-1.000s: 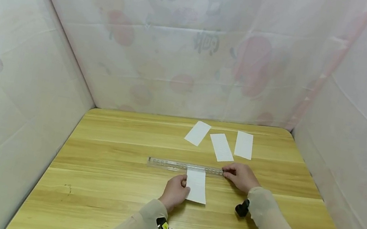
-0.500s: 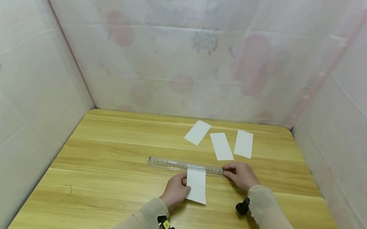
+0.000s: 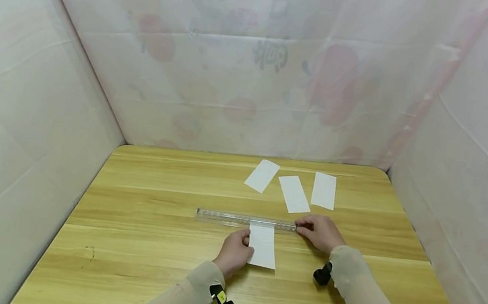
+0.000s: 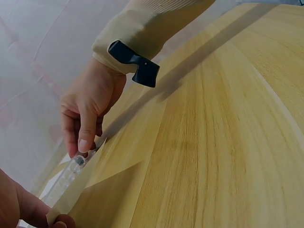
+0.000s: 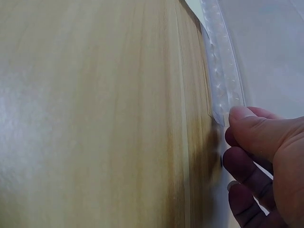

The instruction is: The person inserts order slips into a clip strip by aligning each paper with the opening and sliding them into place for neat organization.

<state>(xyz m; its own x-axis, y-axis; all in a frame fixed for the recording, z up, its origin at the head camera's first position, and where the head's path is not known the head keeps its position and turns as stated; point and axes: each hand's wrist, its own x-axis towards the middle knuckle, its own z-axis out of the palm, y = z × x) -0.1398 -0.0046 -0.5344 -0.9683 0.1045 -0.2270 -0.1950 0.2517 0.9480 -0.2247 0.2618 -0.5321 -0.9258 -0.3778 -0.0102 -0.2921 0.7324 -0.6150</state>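
Observation:
A long clear plastic strip with a row of round shapes along it lies crosswise on the table. Its right end is pinched between the thumb and fingers of my right hand; the right wrist view shows the thumb on top of the strip. My left hand pinches the left edge of a white paper slip, whose far edge meets the middle of the strip. In the left wrist view the slip stands tilted off the wood and casts a shadow. The left fingertips partly cover its corner there.
Three more white slips lie behind the strip: a left one, a middle one and a right one. Pale printed cloth walls border the wooden table at the back and both sides.
The paper slip's near edge has shifted very slightly to the right and away from me. Both hands keep their grips, and the strip stays in place.

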